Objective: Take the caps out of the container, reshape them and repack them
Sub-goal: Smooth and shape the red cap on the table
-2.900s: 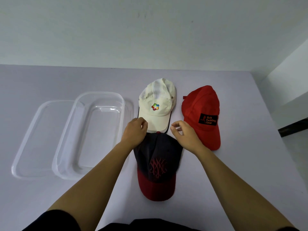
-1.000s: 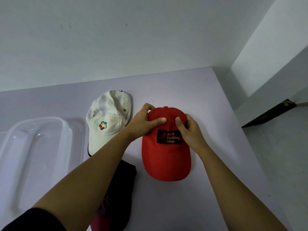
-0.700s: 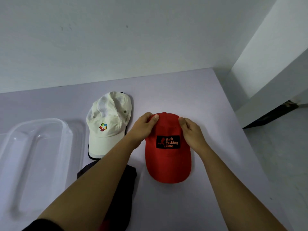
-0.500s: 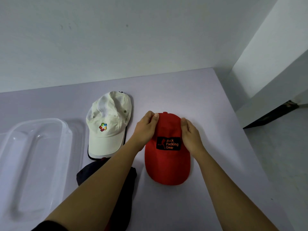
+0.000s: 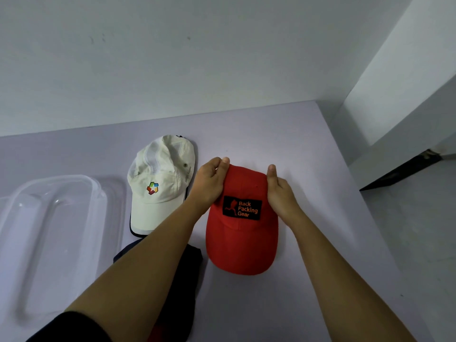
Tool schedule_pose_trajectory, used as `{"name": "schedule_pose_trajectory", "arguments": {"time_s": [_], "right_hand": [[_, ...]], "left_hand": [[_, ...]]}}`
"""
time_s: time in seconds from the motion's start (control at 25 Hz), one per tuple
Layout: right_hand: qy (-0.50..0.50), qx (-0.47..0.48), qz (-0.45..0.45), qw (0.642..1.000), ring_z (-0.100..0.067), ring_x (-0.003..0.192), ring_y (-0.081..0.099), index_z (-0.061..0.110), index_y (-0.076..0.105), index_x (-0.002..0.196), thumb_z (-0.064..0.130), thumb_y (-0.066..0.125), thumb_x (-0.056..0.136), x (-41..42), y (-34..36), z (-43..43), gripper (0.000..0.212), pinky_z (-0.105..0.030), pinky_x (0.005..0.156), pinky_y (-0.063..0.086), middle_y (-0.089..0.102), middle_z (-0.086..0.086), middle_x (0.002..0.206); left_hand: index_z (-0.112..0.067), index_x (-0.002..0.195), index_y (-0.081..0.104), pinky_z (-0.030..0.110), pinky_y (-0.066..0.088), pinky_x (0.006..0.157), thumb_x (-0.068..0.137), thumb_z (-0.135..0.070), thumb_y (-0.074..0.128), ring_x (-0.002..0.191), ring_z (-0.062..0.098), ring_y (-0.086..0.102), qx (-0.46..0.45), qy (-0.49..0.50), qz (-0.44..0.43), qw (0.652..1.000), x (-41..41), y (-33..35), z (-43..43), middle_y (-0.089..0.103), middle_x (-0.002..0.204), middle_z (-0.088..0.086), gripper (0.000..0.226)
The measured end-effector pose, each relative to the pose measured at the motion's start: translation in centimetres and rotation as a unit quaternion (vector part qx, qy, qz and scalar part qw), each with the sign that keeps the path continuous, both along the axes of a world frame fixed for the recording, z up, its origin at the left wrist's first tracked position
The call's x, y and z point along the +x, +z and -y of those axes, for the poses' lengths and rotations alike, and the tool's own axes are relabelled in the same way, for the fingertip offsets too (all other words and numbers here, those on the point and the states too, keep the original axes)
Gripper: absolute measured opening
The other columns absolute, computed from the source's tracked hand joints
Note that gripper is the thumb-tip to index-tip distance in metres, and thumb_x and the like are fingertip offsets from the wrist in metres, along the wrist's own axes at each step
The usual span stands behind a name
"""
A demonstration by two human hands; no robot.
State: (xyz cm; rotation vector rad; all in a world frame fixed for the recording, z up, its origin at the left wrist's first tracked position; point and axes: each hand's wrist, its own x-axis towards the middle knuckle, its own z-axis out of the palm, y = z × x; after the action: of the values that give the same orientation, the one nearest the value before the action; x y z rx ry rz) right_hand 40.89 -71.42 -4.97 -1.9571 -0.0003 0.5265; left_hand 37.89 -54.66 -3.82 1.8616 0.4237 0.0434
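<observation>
Near the table's (image 5: 308, 134) right edge, fingers (image 5: 271, 170) of both hands pinch the red cap's (image 5: 243, 243) crown: the left hand (image 5: 209, 185) grips one side, the right hand (image 5: 280, 193) the other. Beside it lies the white cap (image 5: 160, 183); the dark cap (image 5: 182, 280) sits nearer, under the left forearm. Left, the clear container (image 5: 56, 233) stands empty.

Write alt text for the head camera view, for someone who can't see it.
Both hands, left hand and right hand, grip the crown of a red cap on a pale table. A white cap, a dark cap and a clear container lie to its left.
</observation>
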Motion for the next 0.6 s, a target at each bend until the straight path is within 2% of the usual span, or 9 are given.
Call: {"name": "schedule_pose_trajectory", "arguments": {"time_s": [0.08,0.16,0.28,0.36,0.4,0.52,0.6], "right_hand": [[0.021,-0.082,0.047,0.995,-0.013,0.048,0.033,0.018,0.025,0.053,0.061,0.018,0.092,0.6,-0.1,0.1,0.058,-0.028,0.053,0.030,0.032,0.003,0.050],[0.018,-0.126,0.081,0.988,-0.013,0.047,0.034,0.018,0.025,0.051,0.060,0.021,0.092,0.8,-0.4,0.4,0.059,-0.029,0.052,0.030,0.033,0.003,0.048],[0.029,-0.055,0.072,0.995,-0.010,0.052,0.042,0.020,0.039,0.054,0.054,0.031,0.093,0.6,-1.1,0.9,0.052,-0.026,0.056,0.035,0.042,0.006,0.053],[0.075,-0.003,0.046,0.996,-0.008,0.066,0.058,0.026,0.059,0.072,0.050,0.038,0.093,0.3,-1.2,1.2,0.039,-0.023,0.064,0.046,0.060,0.007,0.068],[0.085,0.012,0.040,0.995,-0.011,0.074,0.063,0.026,0.064,0.081,0.048,0.041,0.093,0.2,-1.4,1.3,0.034,-0.026,0.069,0.051,0.067,0.004,0.077],[0.070,0.034,0.051,0.996,-0.022,0.081,0.064,0.017,0.063,0.090,0.043,0.047,0.093,0.4,-2.0,1.3,0.030,-0.038,0.074,0.053,0.067,-0.008,0.088],[0.076,0.026,0.057,0.995,-0.018,0.071,0.056,0.012,0.056,0.087,0.041,0.044,0.094,0.4,-2.1,1.2,0.033,-0.035,0.066,0.047,0.060,-0.008,0.080]], "left_hand": [[-0.016,0.064,0.033,0.016,0.027,0.046,0.098,-0.038,0.041,0.050,0.006,0.029,0.041,0.006,-0.008,0.999,0.0,-0.5,-0.1,0.030,0.056,-0.006,0.041],[-0.017,0.062,0.031,0.018,0.027,0.047,0.098,-0.037,0.041,0.051,0.008,0.030,0.067,0.016,-0.009,0.998,-0.2,-0.9,0.3,0.030,0.055,-0.006,0.043],[-0.016,0.063,0.035,0.016,0.029,0.046,0.098,-0.037,0.042,0.052,0.008,0.031,0.068,0.021,-0.020,0.997,-0.6,-1.4,0.8,0.033,0.056,-0.006,0.041],[-0.014,0.073,0.047,0.014,0.032,0.050,0.096,-0.040,0.044,0.056,0.008,0.039,0.041,0.011,-0.038,0.998,-0.8,-1.8,0.8,0.043,0.060,-0.006,0.036],[-0.015,0.084,0.054,0.015,0.037,0.055,0.095,-0.043,0.047,0.060,0.008,0.046,0.006,-0.001,-0.045,0.999,-1.0,-1.9,0.8,0.051,0.066,-0.006,0.031],[-0.023,0.111,0.060,0.019,0.051,0.070,0.089,-0.045,0.056,0.086,0.009,0.064,-0.063,-0.079,-0.077,0.992,-1.2,-1.7,0.5,0.067,0.097,-0.004,0.031],[-0.017,0.106,0.062,0.013,0.051,0.065,0.092,-0.038,0.055,0.082,0.008,0.065,-0.072,-0.112,-0.090,0.987,-1.0,-1.3,0.4,0.068,0.095,-0.003,0.027]]}}
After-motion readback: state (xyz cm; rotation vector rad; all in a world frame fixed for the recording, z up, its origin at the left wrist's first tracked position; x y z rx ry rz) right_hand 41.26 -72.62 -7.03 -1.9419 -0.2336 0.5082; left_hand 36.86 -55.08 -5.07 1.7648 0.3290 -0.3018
